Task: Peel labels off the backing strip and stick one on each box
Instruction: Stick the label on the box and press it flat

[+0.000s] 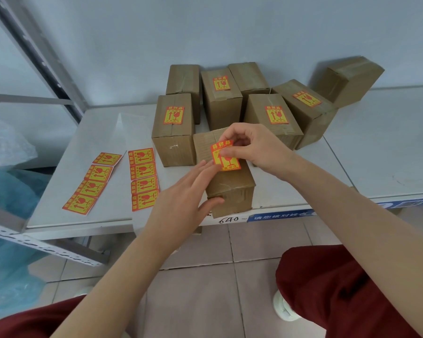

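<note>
A brown cardboard box (232,189) stands at the shelf's front edge. My right hand (254,147) pinches the top edge of a red-and-yellow label (226,156) that lies tilted on the box's top. My left hand (188,191) rests against the box's left side, its fingertips touching the label's lower left corner. Two strips of labels lie flat on the shelf: one (143,179) just left of my left hand, another (92,182) farther left. Behind stand several more boxes, some with labels, such as the one (174,129) at the left.
The grey shelf board (376,154) extends right. An unlabelled box (347,80) sits at the back right against the wall. A metal rack post (34,52) rises at the left, with plastic wrap (5,147) beside it. My knees in red trousers are below.
</note>
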